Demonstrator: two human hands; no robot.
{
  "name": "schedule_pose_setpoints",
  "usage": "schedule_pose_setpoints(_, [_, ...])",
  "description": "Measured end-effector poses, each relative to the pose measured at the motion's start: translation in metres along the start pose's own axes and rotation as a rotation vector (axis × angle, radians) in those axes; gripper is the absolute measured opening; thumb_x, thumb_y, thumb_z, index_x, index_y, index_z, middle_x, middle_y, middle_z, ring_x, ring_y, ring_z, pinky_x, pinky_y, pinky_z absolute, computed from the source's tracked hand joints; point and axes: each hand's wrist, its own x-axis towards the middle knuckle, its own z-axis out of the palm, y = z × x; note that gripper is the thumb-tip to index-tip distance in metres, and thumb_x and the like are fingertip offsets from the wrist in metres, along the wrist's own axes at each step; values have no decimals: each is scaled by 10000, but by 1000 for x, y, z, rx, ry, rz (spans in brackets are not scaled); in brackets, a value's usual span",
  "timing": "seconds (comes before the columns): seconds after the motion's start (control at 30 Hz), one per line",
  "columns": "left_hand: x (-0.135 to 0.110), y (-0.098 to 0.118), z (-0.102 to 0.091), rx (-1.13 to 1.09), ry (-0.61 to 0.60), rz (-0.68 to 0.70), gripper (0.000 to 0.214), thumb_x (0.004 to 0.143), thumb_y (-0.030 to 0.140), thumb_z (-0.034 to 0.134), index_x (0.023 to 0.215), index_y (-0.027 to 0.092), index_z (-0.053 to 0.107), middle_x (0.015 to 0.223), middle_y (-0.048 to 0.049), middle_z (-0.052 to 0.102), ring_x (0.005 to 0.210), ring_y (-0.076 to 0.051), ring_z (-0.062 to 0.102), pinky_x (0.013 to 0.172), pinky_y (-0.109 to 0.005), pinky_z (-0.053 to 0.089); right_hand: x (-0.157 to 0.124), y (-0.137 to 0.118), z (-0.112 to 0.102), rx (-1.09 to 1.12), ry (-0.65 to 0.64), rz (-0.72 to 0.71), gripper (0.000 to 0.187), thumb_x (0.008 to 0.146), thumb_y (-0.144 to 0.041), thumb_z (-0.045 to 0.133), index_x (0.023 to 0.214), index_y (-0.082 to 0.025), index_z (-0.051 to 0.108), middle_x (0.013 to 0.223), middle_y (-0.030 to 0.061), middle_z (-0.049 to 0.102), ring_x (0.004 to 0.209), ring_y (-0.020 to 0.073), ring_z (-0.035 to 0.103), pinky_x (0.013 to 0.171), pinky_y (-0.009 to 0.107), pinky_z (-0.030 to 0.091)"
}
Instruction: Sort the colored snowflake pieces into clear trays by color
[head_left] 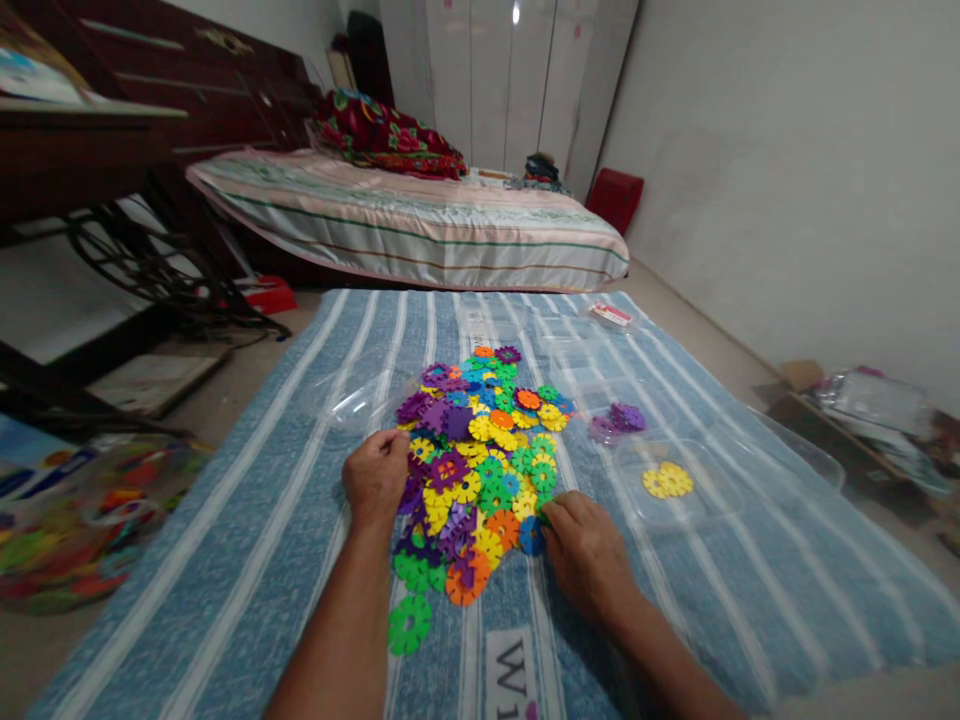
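A: Main thing on show?

B: One big messy heap of thin, notched, flower-shaped plastic discs (495,450) in purple, yellow, green, orange and blue. Spread over the middle of a blue cloth with white stripes (247,500).

A: Left hand (377,475)?

B: Right up at the left edge of the heap, next to some purple pieces. Fingers curled, thumb drawn in close to the forefinger. Anything pinched in there? Can't tell, honestly.

A: Right hand (589,550)?

B: Over at the right edge, back of the hand up, fingers bent down just beside a round blue notched plastic disc (532,536). Bit of green plastic at the fingertips too, but partly hidden, so can't tell whether clamped on a piece or only touching.

A: Anything off to the sides?

B: Yep. To the right, a shallow clear plastic tray (716,490) with yellow notched plastic discs (667,480) inside. Just beyond, a cluster of purple notched plastic discs (626,418). To the left, near the left hand, a see-through plastic dish (364,400).

A: And closest to the camera?

B: Green flower-shaped plastic disc (409,625), lying flat between the forearms.
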Motion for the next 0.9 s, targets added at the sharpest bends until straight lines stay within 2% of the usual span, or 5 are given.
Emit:
schedule_pose_setpoints(0.4, [1, -1, -1, 29, -16, 12, 303, 717, 426, 522, 783, 216, 730, 719, -27, 722, 716, -210, 653, 672, -283, 468, 7, 11, 6, -82, 99, -81, 264, 916, -112, 458, 708, -192, 600, 715, 29, 598, 705, 158, 510, 676, 269, 328])
schedule_pose_setpoints(0.6, [1, -3, 0, 47, -4, 19, 293, 721, 428, 528, 783, 224, 730, 735, -29, 730, 732, -215, 654, 667, -285, 465, 23, 14, -9, -149, 34, -78, 288, 929, -129, 427, 713, -199, 604, 677, 20, 591, 652, 143, 506, 624, 262, 293])
schedule_pose_setpoints(0.7, [1, -3, 0, 47, -1, 18, 285, 724, 427, 526, 772, 231, 728, 725, -25, 729, 728, -216, 655, 657, -284, 461, 46, 18, -26, -182, -9, -87, 272, 931, -147, 437, 728, -196, 612, 698, 22, 610, 653, 135, 518, 603, 259, 274])
schedule_pose_setpoints(0.77, [1, -3, -1, 47, -9, 10, 286, 721, 426, 524, 772, 233, 729, 721, -24, 729, 727, -217, 656, 663, -285, 459, 71, 25, -43, -240, -1, -83, 270, 930, -152, 440, 732, -191, 619, 717, 31, 622, 665, 138, 529, 597, 262, 265])
schedule_pose_setpoints(0.9, [1, -1, -2, 43, -22, 12, 297, 719, 428, 516, 778, 234, 732, 734, -26, 732, 733, -216, 660, 671, -284, 458, 132, 44, -83, -405, 134, 44, 250, 923, -171, 455, 767, -182, 651, 771, 57, 642, 693, 159, 542, 584, 272, 249])
